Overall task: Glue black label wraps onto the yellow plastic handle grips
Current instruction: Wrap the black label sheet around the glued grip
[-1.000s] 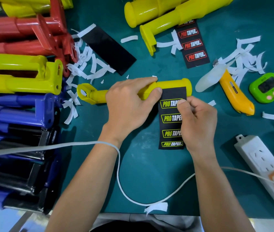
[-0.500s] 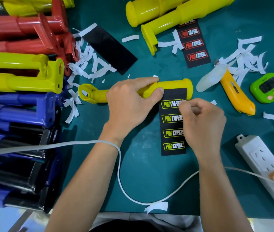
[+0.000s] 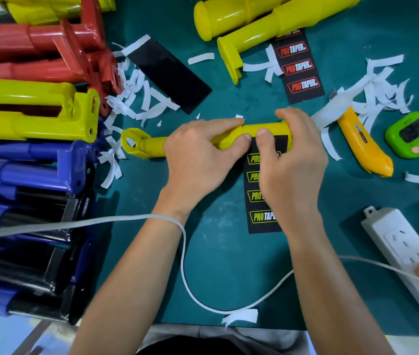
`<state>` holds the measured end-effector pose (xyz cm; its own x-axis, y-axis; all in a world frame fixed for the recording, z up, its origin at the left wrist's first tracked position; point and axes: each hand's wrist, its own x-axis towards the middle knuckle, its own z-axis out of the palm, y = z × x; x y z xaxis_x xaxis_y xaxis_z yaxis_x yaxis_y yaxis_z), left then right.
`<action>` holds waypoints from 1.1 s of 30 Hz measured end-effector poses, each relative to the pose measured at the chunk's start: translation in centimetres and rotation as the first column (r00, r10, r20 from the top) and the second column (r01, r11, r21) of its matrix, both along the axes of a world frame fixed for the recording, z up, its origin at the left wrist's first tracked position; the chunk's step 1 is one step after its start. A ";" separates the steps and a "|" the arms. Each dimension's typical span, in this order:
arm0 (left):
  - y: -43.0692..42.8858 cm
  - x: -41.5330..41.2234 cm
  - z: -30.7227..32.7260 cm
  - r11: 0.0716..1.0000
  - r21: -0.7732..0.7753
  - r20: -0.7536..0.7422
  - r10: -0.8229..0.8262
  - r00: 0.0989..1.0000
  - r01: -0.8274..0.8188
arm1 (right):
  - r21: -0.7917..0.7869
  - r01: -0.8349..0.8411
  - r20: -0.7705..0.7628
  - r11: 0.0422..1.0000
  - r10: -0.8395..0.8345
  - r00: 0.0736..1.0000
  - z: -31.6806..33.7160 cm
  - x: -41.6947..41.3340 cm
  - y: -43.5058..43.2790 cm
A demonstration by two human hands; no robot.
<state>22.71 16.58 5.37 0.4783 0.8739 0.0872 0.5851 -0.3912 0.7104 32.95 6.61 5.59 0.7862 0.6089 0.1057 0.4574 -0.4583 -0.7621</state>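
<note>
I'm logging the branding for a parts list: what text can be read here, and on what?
"PROTAPER." in red, three times, on the far label.
"PROTAPE", cut off by the right hand, on the label at the grip; three rows above show only "PRO".
Knife sticker and timer screen: too small to read.

The yellow handle grip (image 3: 265, 128) is gripped by the left hand (image 3: 198, 155) and right hand (image 3: 293, 165), the black label wrap (image 3: 262, 216) pressed against it.
</note>
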 end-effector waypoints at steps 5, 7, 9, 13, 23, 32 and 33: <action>-0.1 -0.1 -0.1 1.000 -0.007 0.011 0.006 1.000 -0.006 | 0.072 0.052 -0.130 0.996 -0.042 0.991 -0.9 0.5 -0.4; -0.1 -0.1 -0.2 1.000 -0.019 0.014 0.015 1.000 -0.015 | 0.101 0.061 -0.169 0.993 -0.044 0.985 -1.1 0.7 -0.5; -0.1 -0.1 -0.1 0.999 -0.030 0.018 0.015 1.000 -0.015 | 0.118 0.065 -0.199 0.991 -0.040 0.979 -1.3 1.1 -0.6; -0.1 -0.2 -0.1 0.999 -0.049 0.034 0.012 0.999 -0.011 | 0.140 0.053 -0.201 0.989 -0.024 0.979 -1.4 1.6 -0.8; -0.3 0.0 -0.3 1.000 0.019 0.037 -0.016 0.999 0.015 | 0.154 0.072 -0.238 0.986 -0.034 0.971 -1.4 1.5 -0.9; -0.6 0.6 -0.5 0.987 0.153 -0.093 -0.025 0.995 0.040 | 0.162 0.079 -0.227 0.984 -0.040 0.973 -1.9 1.3 -0.5; -0.6 0.6 -0.4 0.989 0.139 -0.089 -0.027 0.996 0.039 | 0.162 0.074 -0.234 0.984 -0.034 0.972 -1.9 1.4 -0.6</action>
